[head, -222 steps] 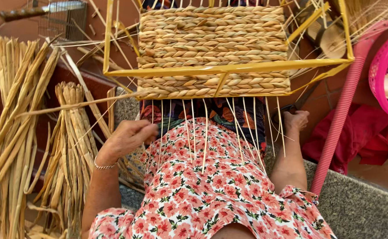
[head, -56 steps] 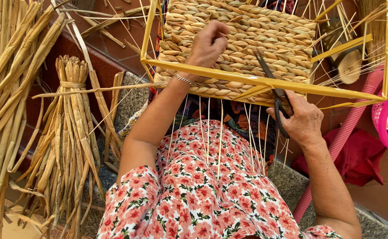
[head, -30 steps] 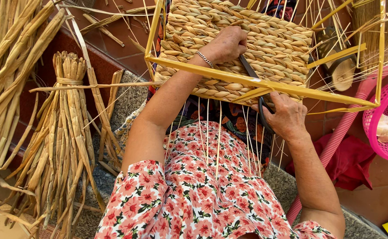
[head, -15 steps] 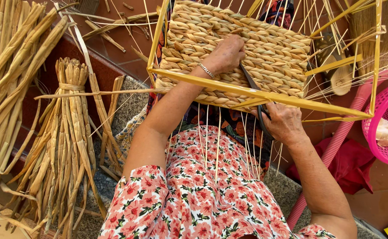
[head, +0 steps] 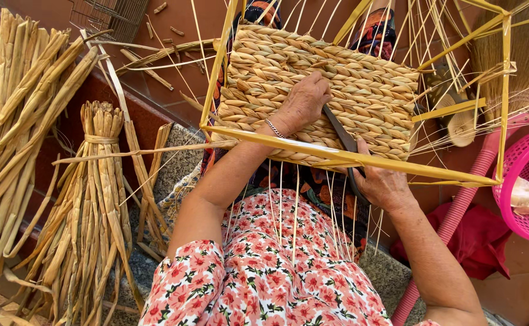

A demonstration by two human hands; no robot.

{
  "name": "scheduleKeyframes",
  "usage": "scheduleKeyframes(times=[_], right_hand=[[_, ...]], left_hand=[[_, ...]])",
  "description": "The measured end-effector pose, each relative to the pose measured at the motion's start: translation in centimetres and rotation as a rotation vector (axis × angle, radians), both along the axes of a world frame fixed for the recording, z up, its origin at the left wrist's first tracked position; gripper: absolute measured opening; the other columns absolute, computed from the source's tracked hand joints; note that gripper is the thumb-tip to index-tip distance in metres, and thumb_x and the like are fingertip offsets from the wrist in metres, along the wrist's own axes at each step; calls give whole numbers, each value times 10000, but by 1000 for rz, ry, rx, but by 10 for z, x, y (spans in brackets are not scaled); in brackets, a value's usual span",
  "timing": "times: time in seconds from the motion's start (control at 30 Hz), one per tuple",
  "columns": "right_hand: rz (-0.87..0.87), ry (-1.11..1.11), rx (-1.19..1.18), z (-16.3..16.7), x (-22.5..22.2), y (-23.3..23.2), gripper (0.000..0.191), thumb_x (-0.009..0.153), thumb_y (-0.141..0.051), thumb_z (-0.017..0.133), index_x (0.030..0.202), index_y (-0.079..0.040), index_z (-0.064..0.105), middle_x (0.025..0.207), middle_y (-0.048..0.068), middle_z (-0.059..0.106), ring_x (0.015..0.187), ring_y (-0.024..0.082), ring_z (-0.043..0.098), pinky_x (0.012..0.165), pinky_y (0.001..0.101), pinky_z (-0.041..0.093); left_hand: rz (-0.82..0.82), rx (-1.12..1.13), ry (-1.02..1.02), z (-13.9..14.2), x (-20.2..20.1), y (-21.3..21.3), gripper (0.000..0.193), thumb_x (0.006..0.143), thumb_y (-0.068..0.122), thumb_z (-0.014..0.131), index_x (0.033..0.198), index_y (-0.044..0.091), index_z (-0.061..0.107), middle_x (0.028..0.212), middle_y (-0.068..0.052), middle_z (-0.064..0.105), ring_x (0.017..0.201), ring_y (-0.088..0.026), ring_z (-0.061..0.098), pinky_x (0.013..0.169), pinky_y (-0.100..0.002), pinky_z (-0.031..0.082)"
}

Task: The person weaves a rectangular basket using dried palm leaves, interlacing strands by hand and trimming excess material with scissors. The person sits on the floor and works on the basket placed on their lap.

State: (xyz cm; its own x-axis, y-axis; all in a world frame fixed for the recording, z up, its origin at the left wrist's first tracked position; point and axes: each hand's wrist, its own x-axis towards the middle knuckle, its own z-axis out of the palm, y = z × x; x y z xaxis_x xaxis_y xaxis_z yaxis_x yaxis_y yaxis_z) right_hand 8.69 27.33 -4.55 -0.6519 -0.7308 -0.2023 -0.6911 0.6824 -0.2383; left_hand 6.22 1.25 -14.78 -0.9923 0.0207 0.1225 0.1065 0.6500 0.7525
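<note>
Left hand (head: 303,102) flat on tan braided woven panel (head: 321,90); right hand (head: 385,187), 5 o'clock, gripping dark scissors (head: 344,142); panel mostly woven, loose strands remain.

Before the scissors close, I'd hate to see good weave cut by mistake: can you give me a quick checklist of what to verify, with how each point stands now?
1. Left hand flat on the woven panel, steadying it: ok.
2. Right hand gripping the scissors by the handles: ok.
3. Blades lying against the weave near the left fingers: not ok, very close.
4. What sits between the blades: cannot tell, the hand hides the tips.
5. Yellow frame resting across the lap: ok.
</note>
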Motion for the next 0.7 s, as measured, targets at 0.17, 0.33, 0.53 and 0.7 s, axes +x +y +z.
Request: scheduleKeyframes(times=[0.17, 0.33, 0.53, 0.7], right_hand=[[-35, -46, -49, -2, -1, 10, 671, 884, -347, 729, 1462, -68, 534, 1049, 206, 728, 986, 397, 693, 910, 528, 525], [-196, -119, -67, 0, -17, 12, 672, 888, -389, 760, 1460, -96, 564, 983, 179, 714, 880, 358, 707, 750, 480, 559], [-206, -76, -151, -5, -36, -10, 657, 865, -502, 788, 1374, -114, 637, 964, 171, 714, 867, 353, 717, 742, 473, 555], [-217, -121, -189, -12, -47, -19, 642, 895, -557, 752, 1371, -138, 654, 999, 158, 738, 880, 353, 722, 760, 475, 559]], left_hand=[[232, 282, -116, -1, -6, -2, 107, 1005, 83, 622, 906, 58, 589, 923, -53, 587, 820, -155, 606, 740, -322, 570], [636, 1249, -367, 13, -14, -35, 120, 1019, 136, 572, 1031, 18, 584, 855, -45, 672, 632, -97, 560, 533, -244, 511], [541, 778, -294, 24, -54, -37, 114, 972, 164, 651, 1033, 78, 696, 861, -53, 701, 689, -116, 634, 576, -258, 568], [174, 11, -235, 22, -79, -31, 84, 800, 158, 796, 822, 80, 773, 895, -112, 697, 842, -247, 685, 805, -372, 566]])
